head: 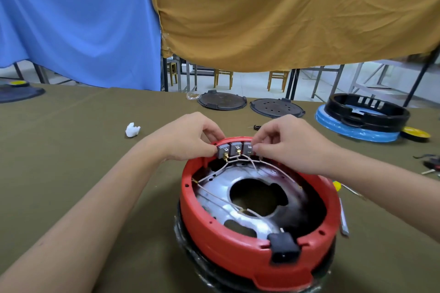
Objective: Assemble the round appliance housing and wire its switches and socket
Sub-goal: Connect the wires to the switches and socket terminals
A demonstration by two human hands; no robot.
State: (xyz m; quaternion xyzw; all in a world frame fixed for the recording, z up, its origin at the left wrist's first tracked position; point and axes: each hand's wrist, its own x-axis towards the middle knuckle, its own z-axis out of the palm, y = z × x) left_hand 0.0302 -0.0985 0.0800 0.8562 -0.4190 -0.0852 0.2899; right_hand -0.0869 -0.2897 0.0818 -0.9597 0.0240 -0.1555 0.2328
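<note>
The red housing point(238, 240) sits on the olive-green table cover point(71, 150) directly in front of me, its open side up, resting on a dark base wrapped in clear film. At the housing's far rim, three grey switches point(235, 148) stand side by side. My left hand point(190, 138) pinches the leftmost switch between curled fingers and thumb; my right hand point(285, 143) pinches the rightmost switch the same way. Pale wires point(250, 164) run from the switch terminals down across the metal plate point(214, 188) inside the housing. The black socket point(284, 247) is seated in the housing's near rim. Beyond the housing lie two dark round covers point(250, 102); to its far right, a black ring housing point(366, 112) sits on a blue-wrapped base. To the housing's far left lies a crumpled white scrap point(132, 129). A yellow-handled tool point(338, 185) lies just beside the housing's right wall, partly hidden by my right forearm.
</note>
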